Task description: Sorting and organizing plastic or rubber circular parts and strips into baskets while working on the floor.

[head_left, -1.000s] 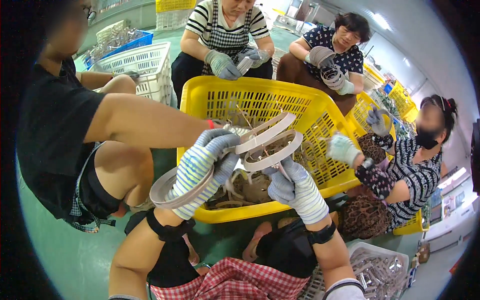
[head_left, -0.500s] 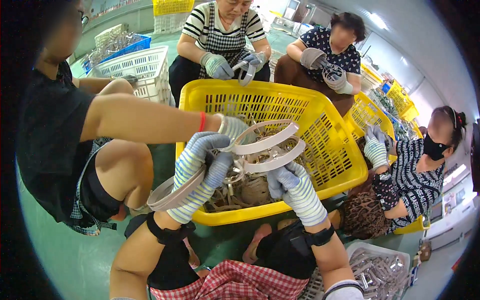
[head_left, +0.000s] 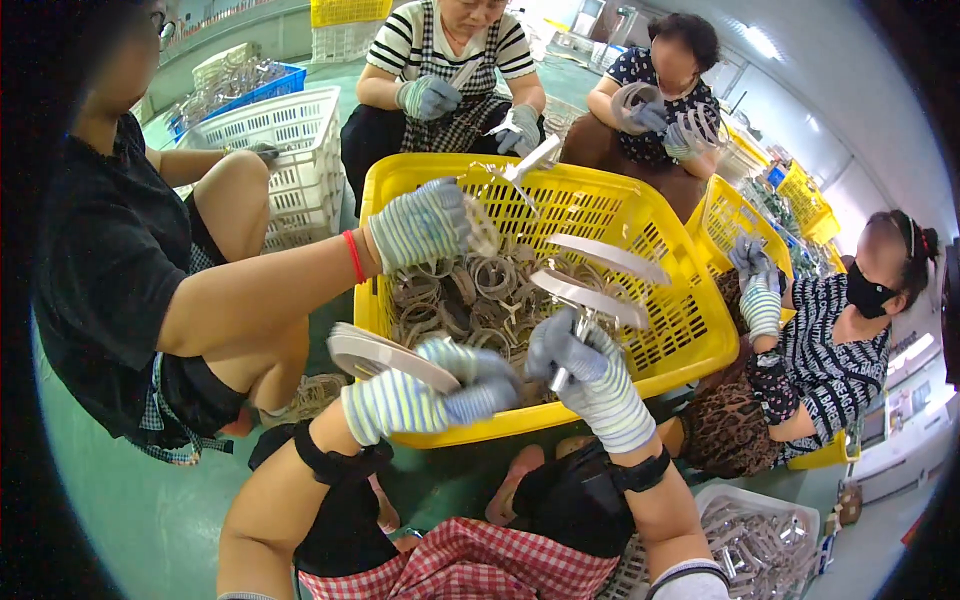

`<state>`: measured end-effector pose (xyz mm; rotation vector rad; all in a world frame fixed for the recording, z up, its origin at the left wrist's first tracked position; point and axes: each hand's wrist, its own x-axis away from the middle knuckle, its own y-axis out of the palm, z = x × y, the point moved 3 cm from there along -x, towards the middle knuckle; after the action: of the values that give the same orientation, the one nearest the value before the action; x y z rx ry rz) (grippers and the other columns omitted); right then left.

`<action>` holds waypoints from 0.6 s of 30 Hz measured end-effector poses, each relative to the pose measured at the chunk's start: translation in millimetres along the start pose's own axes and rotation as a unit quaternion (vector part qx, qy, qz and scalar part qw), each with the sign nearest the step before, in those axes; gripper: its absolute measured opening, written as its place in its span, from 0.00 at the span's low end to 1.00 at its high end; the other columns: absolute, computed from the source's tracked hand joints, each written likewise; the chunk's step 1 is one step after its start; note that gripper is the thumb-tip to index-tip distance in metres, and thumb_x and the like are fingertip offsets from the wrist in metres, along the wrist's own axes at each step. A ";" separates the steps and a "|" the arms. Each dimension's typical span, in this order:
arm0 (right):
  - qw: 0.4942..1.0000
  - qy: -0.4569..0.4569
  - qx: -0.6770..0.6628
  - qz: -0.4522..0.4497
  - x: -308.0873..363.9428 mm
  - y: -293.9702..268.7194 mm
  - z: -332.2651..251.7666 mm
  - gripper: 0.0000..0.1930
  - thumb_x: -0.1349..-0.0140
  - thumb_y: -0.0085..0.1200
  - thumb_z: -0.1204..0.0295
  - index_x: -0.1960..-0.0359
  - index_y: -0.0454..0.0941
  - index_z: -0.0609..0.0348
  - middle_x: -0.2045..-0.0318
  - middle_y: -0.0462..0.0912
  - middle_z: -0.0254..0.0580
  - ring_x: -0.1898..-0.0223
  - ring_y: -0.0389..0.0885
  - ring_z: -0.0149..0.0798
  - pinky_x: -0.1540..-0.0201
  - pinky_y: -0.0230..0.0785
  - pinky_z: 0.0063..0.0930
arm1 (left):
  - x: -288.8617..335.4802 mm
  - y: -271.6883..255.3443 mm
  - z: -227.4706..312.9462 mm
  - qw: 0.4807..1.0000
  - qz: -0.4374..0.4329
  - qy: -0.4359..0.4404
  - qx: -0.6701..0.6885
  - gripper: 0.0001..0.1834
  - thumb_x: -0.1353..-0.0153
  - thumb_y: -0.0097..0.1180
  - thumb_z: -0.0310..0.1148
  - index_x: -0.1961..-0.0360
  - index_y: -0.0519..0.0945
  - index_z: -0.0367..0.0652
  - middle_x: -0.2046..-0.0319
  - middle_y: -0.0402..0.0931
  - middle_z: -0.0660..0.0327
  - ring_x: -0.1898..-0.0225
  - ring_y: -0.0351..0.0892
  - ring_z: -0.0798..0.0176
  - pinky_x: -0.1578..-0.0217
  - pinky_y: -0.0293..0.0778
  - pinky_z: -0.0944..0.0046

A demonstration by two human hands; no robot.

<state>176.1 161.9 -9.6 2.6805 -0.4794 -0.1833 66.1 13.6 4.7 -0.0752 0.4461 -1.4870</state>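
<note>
My left hand point(head_left: 435, 395), in a striped grey-tipped glove, is over the near left rim of the yellow basket point(head_left: 722, 345). Its fingers are curled and somewhat blurred, with a few flat off-white rings point(head_left: 385, 355) held at its far side. To the right, my gloved right hand point(head_left: 588, 372) grips the shiny metal stem of a part with two pale curved bands point(head_left: 590, 295), one above the other. Loose rings point(head_left: 490, 280) fill the basket's bottom. From the left, a co-worker's gloved hand point(head_left: 425, 222) reaches over the basket, beside a blurred pale-and-metal piece point(head_left: 525, 170).
Co-workers sit around the basket at left, far side and right, handling similar pieces. White crates point(head_left: 290, 125) are stacked at the far left. By my right knee stands a white crate of metal parts point(head_left: 765, 545). Another yellow basket point(head_left: 735, 230) stands at right.
My hands have moved apart; the two-banded part is now tilted in my right hand. My left hand has turned with its rings. The neighbour's hand has lifted from behind mine, and a piece appears above the basket.
</note>
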 end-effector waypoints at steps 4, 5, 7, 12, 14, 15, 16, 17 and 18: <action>0.990 0.032 0.130 -0.045 6.7 1.6 6.5 0.16 0.43 0.58 0.57 0.61 0.78 0.56 0.67 0.79 0.39 0.69 0.77 0.28 0.72 0.70 0.22 | 5.8 38.0 -17.1 0.983 -0.164 0.019 -0.073 0.16 0.39 0.53 0.38 0.58 0.79 0.36 0.66 0.80 0.49 0.63 0.80 0.50 0.59 0.74 0.59; 0.989 0.051 0.137 -0.017 10.2 14.8 2.8 0.17 0.40 0.55 0.57 0.56 0.78 0.55 0.66 0.80 0.39 0.67 0.78 0.27 0.73 0.71 0.21 | 6.2 45.0 -19.5 0.980 -0.184 0.008 -0.076 0.16 0.39 0.53 0.38 0.58 0.79 0.35 0.67 0.80 0.48 0.62 0.79 0.48 0.58 0.74 0.59; 0.829 -0.097 0.521 -0.175 6.5 -1.0 16.3 0.21 0.36 0.49 0.61 0.43 0.69 0.53 0.56 0.80 0.37 0.59 0.80 0.33 0.66 0.76 0.27 | 6.0 55.3 -26.1 0.964 -0.249 -0.051 -0.081 0.15 0.39 0.52 0.37 0.60 0.79 0.34 0.67 0.79 0.49 0.61 0.79 0.50 0.56 0.73 0.59; 0.776 -0.207 0.571 -0.169 17.7 -2.2 27.2 0.22 0.44 0.52 0.68 0.45 0.71 0.48 0.47 0.75 0.37 0.47 0.74 0.44 0.42 0.64 0.38 | 3.3 58.7 0.9 0.949 -0.225 0.110 -0.194 0.13 0.37 0.47 0.37 0.61 0.80 0.40 0.64 0.78 0.53 0.57 0.76 0.56 0.53 0.72 0.60; 0.755 -0.205 0.606 -0.144 24.4 -10.4 29.5 0.23 0.46 0.54 0.70 0.46 0.72 0.48 0.49 0.76 0.36 0.48 0.75 0.44 0.42 0.64 0.37 | 4.0 58.7 -4.1 0.955 -0.250 -0.007 -0.161 0.13 0.37 0.47 0.37 0.60 0.80 0.41 0.64 0.78 0.53 0.57 0.76 0.56 0.52 0.71 0.60; 0.722 -0.245 0.626 -0.160 24.7 -17.8 36.2 0.24 0.49 0.56 0.71 0.47 0.72 0.48 0.49 0.76 0.37 0.48 0.74 0.44 0.42 0.64 0.38 | 8.1 59.3 -13.5 0.953 -0.234 0.014 -0.189 0.14 0.38 0.48 0.39 0.60 0.80 0.41 0.63 0.78 0.53 0.56 0.76 0.54 0.51 0.71 0.59; 0.687 -0.285 0.645 -0.176 26.2 -23.2 40.9 0.26 0.53 0.59 0.72 0.47 0.73 0.48 0.50 0.76 0.37 0.48 0.74 0.44 0.42 0.64 0.38 | 10.4 61.3 -20.9 0.951 -0.218 0.035 -0.218 0.15 0.39 0.50 0.41 0.60 0.80 0.41 0.62 0.78 0.53 0.55 0.76 0.53 0.50 0.70 0.58; 0.687 -0.285 0.645 -0.176 25.9 -23.0 40.7 0.26 0.53 0.59 0.72 0.47 0.73 0.48 0.50 0.76 0.37 0.48 0.74 0.44 0.42 0.64 0.38 | 11.2 64.8 -27.0 0.951 -0.218 0.035 -0.217 0.15 0.39 0.50 0.41 0.60 0.80 0.41 0.62 0.78 0.53 0.55 0.76 0.53 0.50 0.70 0.58; 0.697 -0.258 0.641 -0.190 25.0 -22.4 40.8 0.28 0.56 0.60 0.73 0.48 0.73 0.48 0.51 0.76 0.37 0.48 0.74 0.44 0.42 0.64 0.39 | 10.7 66.9 -32.3 0.961 -0.186 0.019 -0.201 0.17 0.40 0.52 0.43 0.60 0.79 0.40 0.61 0.78 0.53 0.55 0.75 0.52 0.49 0.69 0.57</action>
<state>198.2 157.1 -57.4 4.1084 -0.1607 -1.1164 118.6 16.9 -48.8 -0.4761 0.7947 -1.7468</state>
